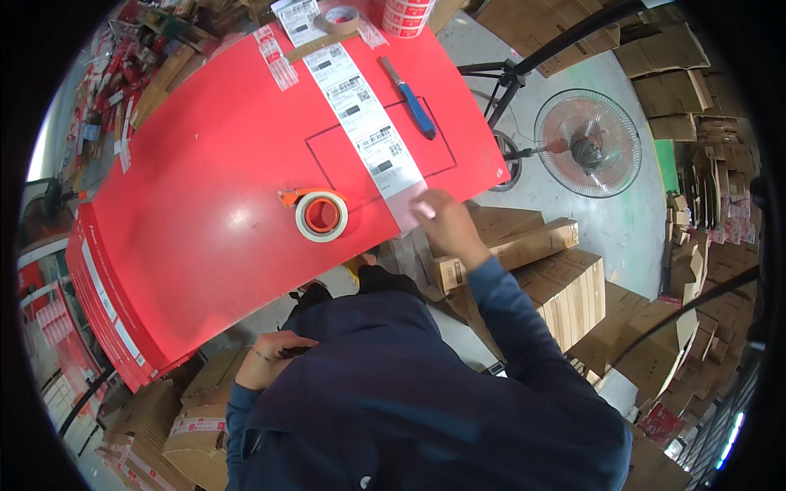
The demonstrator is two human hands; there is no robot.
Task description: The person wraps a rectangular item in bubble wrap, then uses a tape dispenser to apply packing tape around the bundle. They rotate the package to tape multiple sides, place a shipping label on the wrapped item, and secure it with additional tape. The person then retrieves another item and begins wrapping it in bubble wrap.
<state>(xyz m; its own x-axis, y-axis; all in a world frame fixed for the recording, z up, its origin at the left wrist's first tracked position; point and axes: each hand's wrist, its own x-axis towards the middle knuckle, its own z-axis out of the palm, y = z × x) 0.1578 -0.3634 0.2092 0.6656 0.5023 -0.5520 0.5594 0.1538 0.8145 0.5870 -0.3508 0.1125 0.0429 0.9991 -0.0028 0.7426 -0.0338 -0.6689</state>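
Note:
My right hand point(447, 226) is at the table's near edge with its fingers bent, by the bare end of a strip of printed shipping labels point(382, 147). Whether the fingertips pinch that backing is unclear. Down at my waist, my left hand point(270, 359) rests against the dark jacket point(368, 380); its fingers are partly hidden, so its grip cannot be told. An orange tape dispenser with a white roll point(339, 228) lies on the red tabletop point(245, 245). Right of the strip lies a knife with a blue handle point(419, 113).
A tape roll point(341, 21) and a stack of red-and-white tape rolls point(406, 17) stand at the table's far end. A pedestal fan point(587, 144) is beyond the right edge. Cardboard cartons point(568, 294) fill the floor at right, with more boxes point(196, 429) at lower left.

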